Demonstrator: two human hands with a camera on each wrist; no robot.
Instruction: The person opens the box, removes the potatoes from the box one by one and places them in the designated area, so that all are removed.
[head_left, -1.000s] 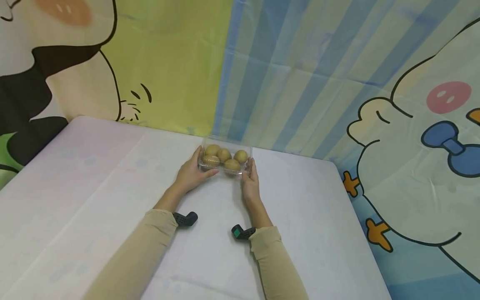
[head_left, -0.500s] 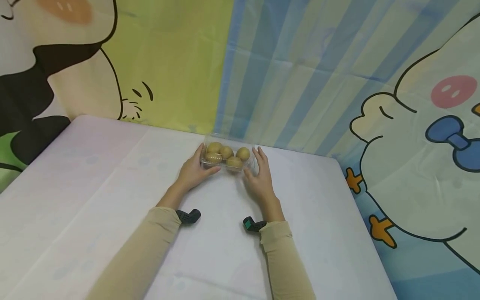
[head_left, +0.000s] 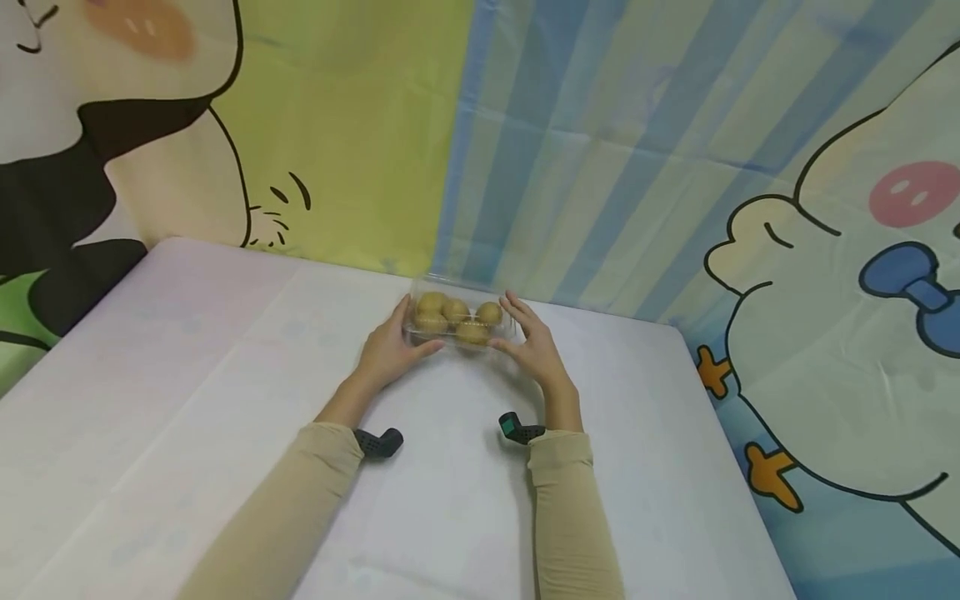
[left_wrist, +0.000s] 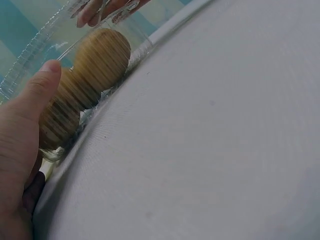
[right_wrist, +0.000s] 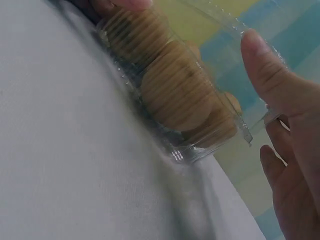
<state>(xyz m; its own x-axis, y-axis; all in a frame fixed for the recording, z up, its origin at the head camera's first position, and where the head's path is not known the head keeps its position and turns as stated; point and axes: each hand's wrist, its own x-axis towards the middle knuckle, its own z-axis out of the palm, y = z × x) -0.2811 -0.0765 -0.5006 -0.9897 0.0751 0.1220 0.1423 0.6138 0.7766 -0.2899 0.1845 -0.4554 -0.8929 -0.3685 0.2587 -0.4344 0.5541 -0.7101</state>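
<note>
A clear plastic clamshell box point(head_left: 459, 323) holding several brown kiwis point(head_left: 455, 310) sits at the far middle of the white table point(head_left: 187, 358). My left hand point(head_left: 390, 350) grips the box's left end, thumb along its front wall. The left wrist view shows that thumb point(left_wrist: 35, 95) pressed on the clear wall over the kiwis point(left_wrist: 97, 60). My right hand point(head_left: 531, 342) is spread at the box's right end with straight fingers. In the right wrist view its thumb tip point(right_wrist: 260, 60) touches the lid edge of the box point(right_wrist: 175, 100), and the other fingers point(right_wrist: 280, 165) stand apart from it.
A cartoon-printed curtain point(head_left: 600, 150) hangs right behind the box and along the table's right side. The table's right edge point(head_left: 720, 433) runs close to my right arm. White cloth stretches to the left and toward me.
My right hand let go of the box's right end, opened beside it, and now touches it with spread fingers. The left hand kept its grip. The box barely shifted.
</note>
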